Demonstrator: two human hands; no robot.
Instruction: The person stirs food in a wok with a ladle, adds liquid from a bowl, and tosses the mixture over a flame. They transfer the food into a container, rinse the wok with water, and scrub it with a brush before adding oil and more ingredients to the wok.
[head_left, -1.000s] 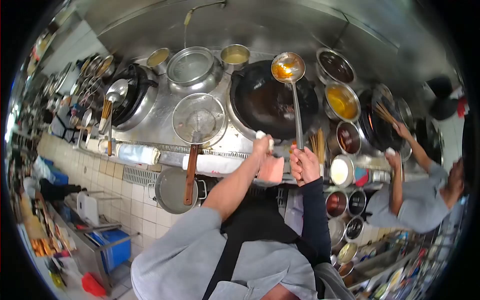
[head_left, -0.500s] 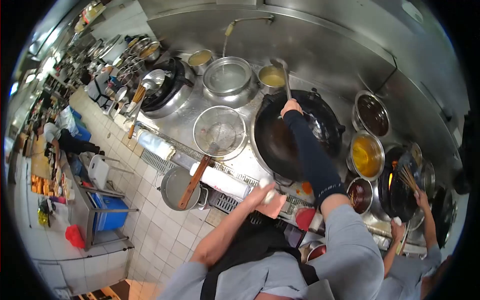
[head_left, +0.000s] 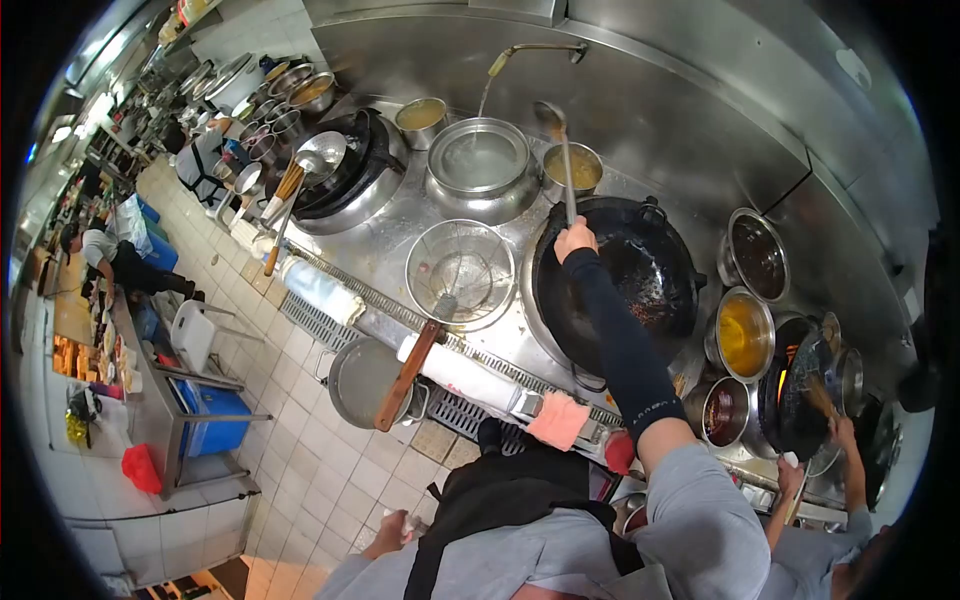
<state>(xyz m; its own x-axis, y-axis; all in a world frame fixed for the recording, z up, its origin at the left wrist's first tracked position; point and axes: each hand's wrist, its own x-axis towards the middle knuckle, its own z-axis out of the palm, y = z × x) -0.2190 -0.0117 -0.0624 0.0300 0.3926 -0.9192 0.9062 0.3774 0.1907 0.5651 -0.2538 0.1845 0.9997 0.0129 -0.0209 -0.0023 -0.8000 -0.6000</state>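
Note:
My right hand (head_left: 575,241) grips the handle of a long metal ladle (head_left: 568,160), its bowl raised above the pot of yellowish liquid (head_left: 583,172). Below and right of that hand sits a large black wok (head_left: 640,285) with dark bits and a wet shine inside. Low in the view, beside my apron, my left hand (head_left: 396,530) is closed around a white cloth (head_left: 405,522). A pink cloth (head_left: 558,420) lies on the stove's front edge. A round strainer (head_left: 460,275) with a wooden handle rests left of the wok.
Water runs from a tap (head_left: 510,55) into a metal pot (head_left: 478,155). Bowls of dark sauce (head_left: 755,255) and yellow oil (head_left: 745,335) stand at the right. A co-worker's hands (head_left: 845,435) work at another wok (head_left: 805,390). A pot (head_left: 368,385) sits below the strainer handle.
My left hand has moved from the stove edge down and left beside my apron. The pink cloth now lies flat on the edge. The ladle has lifted off the pot's rim area slightly.

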